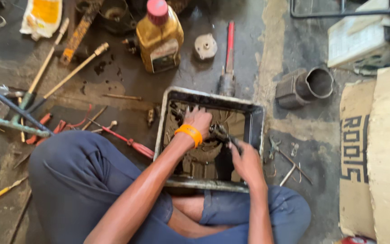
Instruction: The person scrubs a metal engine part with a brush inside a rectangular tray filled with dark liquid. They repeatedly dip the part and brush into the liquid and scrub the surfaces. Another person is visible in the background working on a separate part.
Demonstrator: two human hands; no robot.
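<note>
A square metal tray [257, 118] with dark oily liquid sits on the floor between my knees. My left hand [198, 121], with an orange band at the wrist, reaches into the tray and grips a dark greasy metal part [218, 133]. My right hand [246, 160] holds the same part from the near right side, fingers closed around it. The part is black with oil and its shape is hard to make out.
A yellow oil bottle [160, 37] with red cap stands beyond the tray. A red-handled tool [228, 58] lies next to it. A finned metal cylinder [304, 86] lies to the right. Screwdrivers, rods and pliers [53, 129] are scattered left. Cardboard [355, 162] lies at right.
</note>
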